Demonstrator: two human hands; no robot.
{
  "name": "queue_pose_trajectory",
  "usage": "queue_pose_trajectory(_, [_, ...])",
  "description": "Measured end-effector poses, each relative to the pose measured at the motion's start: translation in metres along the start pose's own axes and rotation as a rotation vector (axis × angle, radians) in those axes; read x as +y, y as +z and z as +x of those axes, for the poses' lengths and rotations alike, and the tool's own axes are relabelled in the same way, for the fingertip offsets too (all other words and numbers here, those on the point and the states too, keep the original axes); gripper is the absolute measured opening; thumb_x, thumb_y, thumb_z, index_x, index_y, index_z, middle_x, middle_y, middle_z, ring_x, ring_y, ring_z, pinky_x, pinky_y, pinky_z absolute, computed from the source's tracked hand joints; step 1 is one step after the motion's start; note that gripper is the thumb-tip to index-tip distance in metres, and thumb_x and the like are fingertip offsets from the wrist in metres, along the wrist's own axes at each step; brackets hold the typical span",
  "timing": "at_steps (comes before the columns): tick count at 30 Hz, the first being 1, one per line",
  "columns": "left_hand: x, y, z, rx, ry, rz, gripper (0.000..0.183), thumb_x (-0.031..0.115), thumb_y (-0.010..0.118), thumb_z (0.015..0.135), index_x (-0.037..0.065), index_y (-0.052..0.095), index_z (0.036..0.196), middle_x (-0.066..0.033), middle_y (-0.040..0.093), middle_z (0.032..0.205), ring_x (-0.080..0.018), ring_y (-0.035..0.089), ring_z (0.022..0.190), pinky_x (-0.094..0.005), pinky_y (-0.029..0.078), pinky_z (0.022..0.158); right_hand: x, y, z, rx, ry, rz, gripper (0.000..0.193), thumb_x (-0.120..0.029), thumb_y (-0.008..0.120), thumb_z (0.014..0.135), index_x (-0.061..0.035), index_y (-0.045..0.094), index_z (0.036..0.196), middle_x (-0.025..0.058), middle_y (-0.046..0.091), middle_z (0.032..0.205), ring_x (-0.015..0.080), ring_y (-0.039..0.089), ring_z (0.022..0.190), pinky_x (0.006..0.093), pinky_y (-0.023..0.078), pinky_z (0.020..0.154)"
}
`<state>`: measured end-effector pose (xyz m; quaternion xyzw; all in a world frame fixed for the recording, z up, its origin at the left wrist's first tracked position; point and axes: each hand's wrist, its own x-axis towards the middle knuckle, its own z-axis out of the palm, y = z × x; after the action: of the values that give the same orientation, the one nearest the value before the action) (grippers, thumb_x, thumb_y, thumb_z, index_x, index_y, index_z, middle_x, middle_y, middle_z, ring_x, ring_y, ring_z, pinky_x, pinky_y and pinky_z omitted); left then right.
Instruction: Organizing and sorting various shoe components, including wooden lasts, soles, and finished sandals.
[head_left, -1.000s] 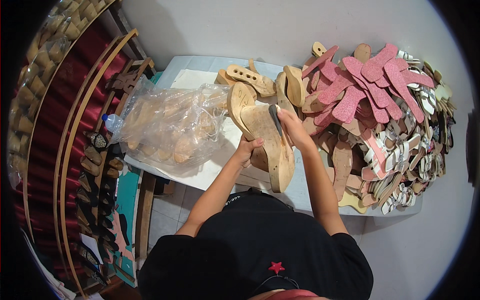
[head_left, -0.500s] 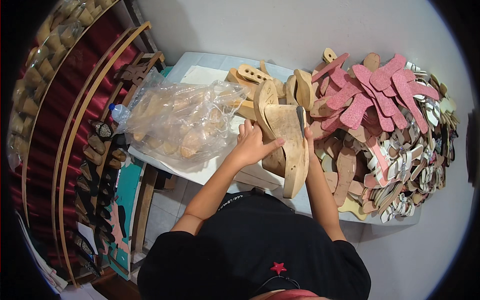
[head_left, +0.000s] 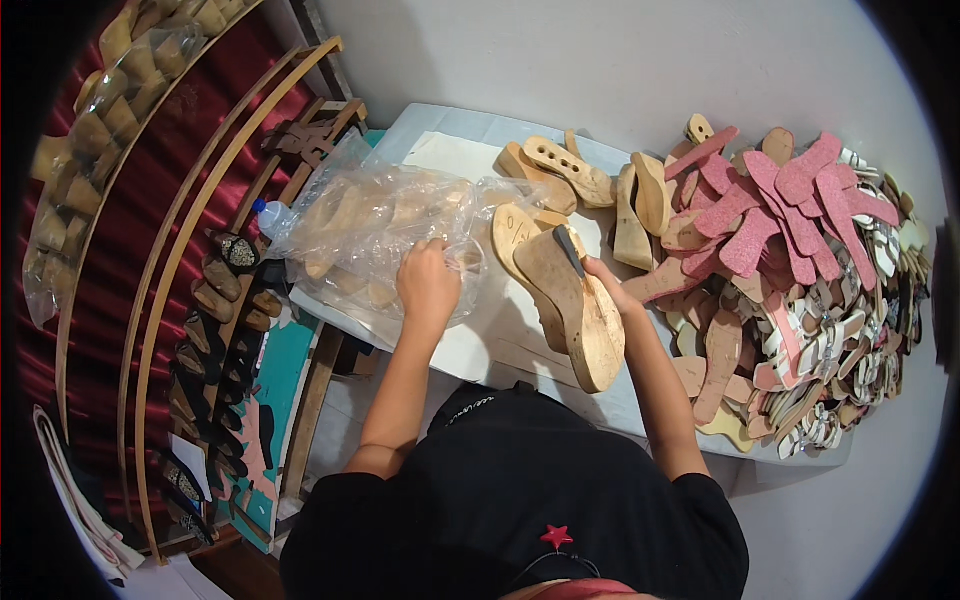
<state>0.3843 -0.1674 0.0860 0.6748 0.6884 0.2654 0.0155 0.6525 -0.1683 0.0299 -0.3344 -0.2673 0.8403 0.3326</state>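
A pair of pale wooden shoe lasts (head_left: 585, 325) is held above the front of the table, one last overlapping the other, with a dark strip along the top of the nearer one. My right hand (head_left: 612, 288) grips them from the right side; most of its fingers are hidden behind the wood. My left hand (head_left: 430, 285) is at the right part of a clear plastic bag (head_left: 345, 225), its fingers curled into the crumpled plastic. Inside the bag lie several more wooden lasts, blurred by the film.
More wooden lasts (head_left: 570, 170) lie at the back of the table (head_left: 455, 122). Pink insoles (head_left: 750, 225) and white sandals (head_left: 790, 330) are heaped at the right. A capped bottle (head_left: 275, 218) lies beside the bag. On the left, a rack (head_left: 150, 330) holds shoes and bagged lasts.
My left hand has let go of the shoe lasts and moved left onto the plastic bag. The lasts have tilted and come slightly lower in my right hand. The view has shifted a little.
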Motion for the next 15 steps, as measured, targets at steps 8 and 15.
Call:
queue_pose_trajectory(8, [-0.010, -0.044, 0.008, 0.143, 0.038, -0.508, 0.012, 0.013, 0.054, 0.082, 0.001, 0.051, 0.084, -0.0149, 0.058, 0.076, -0.0319, 0.057, 0.073, -0.0379, 0.044, 0.064, -0.010, 0.055, 0.022, 0.076, 0.164, -0.200, 0.078, -0.059, 0.057, 0.068, -0.0014, 0.047, 0.119, 0.0168, 0.055, 0.110, 0.0241, 0.057, 0.088, 0.0342, 0.046, 0.077])
queue_pose_trajectory(15, [0.002, -0.039, 0.004, 0.152, 0.252, -0.818, 0.010, 0.012, 0.053, 0.085, 0.003, 0.050, 0.085, -0.0143, 0.058, 0.073, -0.0307, 0.056, 0.064, -0.0373, 0.044, 0.056, -0.005, 0.094, 0.059, 0.024, 0.094, -0.348, 0.071, -0.061, 0.054, 0.071, -0.0031, 0.051, 0.112, 0.0144, 0.057, 0.105, 0.0233, 0.055, 0.089, 0.0342, 0.045, 0.077])
